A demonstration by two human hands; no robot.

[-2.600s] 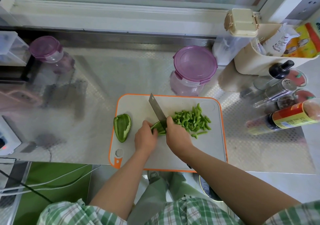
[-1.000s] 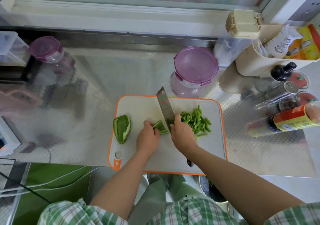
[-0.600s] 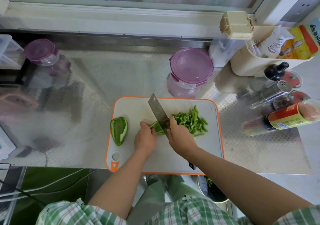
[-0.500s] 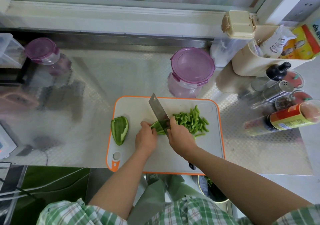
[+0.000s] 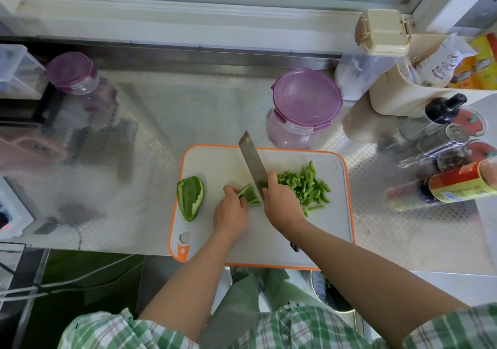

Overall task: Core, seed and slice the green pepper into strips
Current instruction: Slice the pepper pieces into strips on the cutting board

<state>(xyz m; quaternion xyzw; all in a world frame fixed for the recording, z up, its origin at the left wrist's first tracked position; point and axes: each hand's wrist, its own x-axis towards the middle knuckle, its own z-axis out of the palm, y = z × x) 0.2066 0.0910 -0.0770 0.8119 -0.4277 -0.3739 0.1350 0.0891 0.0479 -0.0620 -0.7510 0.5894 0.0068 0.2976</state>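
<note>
Knife [image 5: 251, 160] is lifting since the last cut, right hand [image 5: 279, 203] gripping it; left hand [image 5: 231, 211] is pinning the pepper piece [image 5: 248, 194] by the worktop's [image 5: 188, 112] front edge. Slicing is ongoing; the next stroke is calling for tucked fingers.

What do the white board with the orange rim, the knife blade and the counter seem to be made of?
White orange-rimmed cutting board: probably plastic, matte, moulded handle hole. Broad knife blade: steel, dull grey sheen. Counter: likely stainless steel, embossed dot pattern, blurry reflections.
</note>
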